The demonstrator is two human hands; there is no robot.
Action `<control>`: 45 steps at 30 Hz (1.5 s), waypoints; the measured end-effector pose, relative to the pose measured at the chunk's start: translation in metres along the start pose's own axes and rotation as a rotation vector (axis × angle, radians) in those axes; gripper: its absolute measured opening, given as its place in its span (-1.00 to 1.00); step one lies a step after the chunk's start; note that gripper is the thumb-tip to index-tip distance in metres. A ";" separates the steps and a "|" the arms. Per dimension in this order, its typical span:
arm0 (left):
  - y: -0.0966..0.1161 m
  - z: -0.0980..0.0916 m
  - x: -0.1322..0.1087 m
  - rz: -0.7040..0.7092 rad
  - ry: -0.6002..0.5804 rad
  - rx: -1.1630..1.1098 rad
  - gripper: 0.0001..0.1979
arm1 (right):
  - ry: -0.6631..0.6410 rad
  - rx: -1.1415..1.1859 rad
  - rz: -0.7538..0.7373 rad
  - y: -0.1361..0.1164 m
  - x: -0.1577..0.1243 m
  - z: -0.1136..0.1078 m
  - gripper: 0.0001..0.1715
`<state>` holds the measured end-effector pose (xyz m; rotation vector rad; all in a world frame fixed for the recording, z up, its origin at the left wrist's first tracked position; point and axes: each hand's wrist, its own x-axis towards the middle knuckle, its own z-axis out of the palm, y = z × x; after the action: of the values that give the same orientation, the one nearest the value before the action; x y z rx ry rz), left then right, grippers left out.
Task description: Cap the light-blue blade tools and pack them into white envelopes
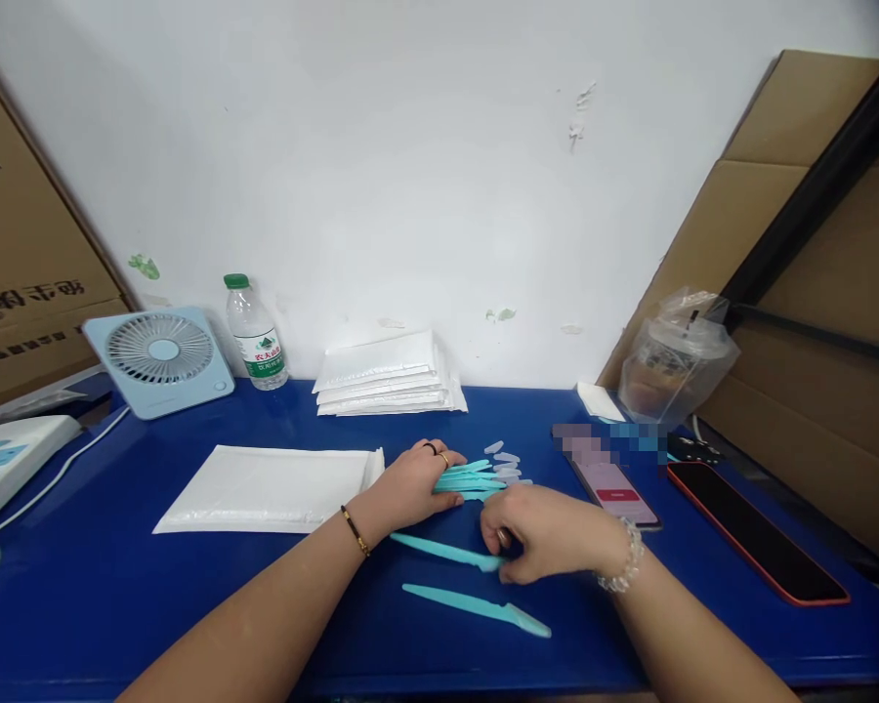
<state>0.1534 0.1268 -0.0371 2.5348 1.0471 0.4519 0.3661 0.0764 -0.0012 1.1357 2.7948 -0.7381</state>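
Note:
My left hand is closed around the handle ends of a bundle of turquoise eyebrow razors, low on the table. My right hand has its thumb and fingers curled at the head end of one eyebrow razor; the fingers partly hide that tip. Nearer the front edge, another eyebrow razor lies by itself, its head capped in a clear cover and pointing right. Just beyond the bundle are several small translucent blade caps.
A white padded envelope lies left, with a stack of envelopes against the wall. At back left stand a blue fan and a water bottle. Two phones and a bagged drink cup are at right.

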 end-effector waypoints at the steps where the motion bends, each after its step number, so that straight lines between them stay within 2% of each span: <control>1: 0.002 -0.002 -0.001 -0.006 0.020 -0.009 -0.51 | 0.022 -0.030 0.013 0.001 0.001 0.002 -0.85; 4: 0.011 -0.011 -0.003 -0.010 0.069 -0.059 -0.61 | 0.116 -0.048 0.057 0.007 0.003 0.001 -0.93; 8: 0.017 -0.018 -0.005 0.027 -0.061 -0.075 -0.67 | 0.248 0.063 0.088 0.014 0.002 -0.009 -0.91; 10: 0.015 -0.019 -0.005 0.041 -0.087 -0.040 -0.72 | 0.292 0.124 0.097 0.019 0.001 -0.012 -0.86; 17: 0.001 -0.015 0.000 -0.022 0.015 0.013 -0.72 | 0.421 0.205 0.243 0.047 -0.005 -0.015 -0.78; 20: -0.003 -0.007 0.001 -0.018 0.008 0.026 -0.55 | 0.354 0.210 0.214 0.039 -0.008 -0.018 -0.71; 24: -0.002 -0.001 0.001 -0.038 -0.011 0.075 -0.59 | 0.006 0.169 0.030 0.010 -0.009 -0.011 -0.65; 26: -0.001 -0.001 0.001 -0.041 -0.007 0.090 -0.59 | -0.087 0.073 0.007 -0.003 -0.008 -0.004 -0.68; 29: 0.001 -0.001 0.002 -0.027 -0.004 0.095 -0.57 | -0.094 -0.041 0.027 -0.012 -0.005 0.004 -0.86; 32: 0.001 0.001 0.003 -0.039 0.011 0.099 -0.66 | -0.047 -0.043 -0.001 -0.015 -0.005 0.003 -0.94; 36: -0.001 0.002 0.002 -0.028 0.023 0.082 -0.68 | 0.002 0.005 -0.017 -0.026 -0.003 0.005 -0.67; 40: -0.003 0.002 0.002 -0.027 0.012 0.069 -0.68 | -0.025 -0.120 0.000 -0.044 0.002 0.019 -0.59; 45: -0.004 0.001 0.003 -0.036 -0.011 0.038 -0.71 | 0.012 -0.148 -0.057 -0.042 0.003 0.020 -0.88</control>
<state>0.1538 0.1313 -0.0391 2.5439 1.1054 0.4117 0.3333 0.0436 -0.0022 1.0439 2.8469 -0.5196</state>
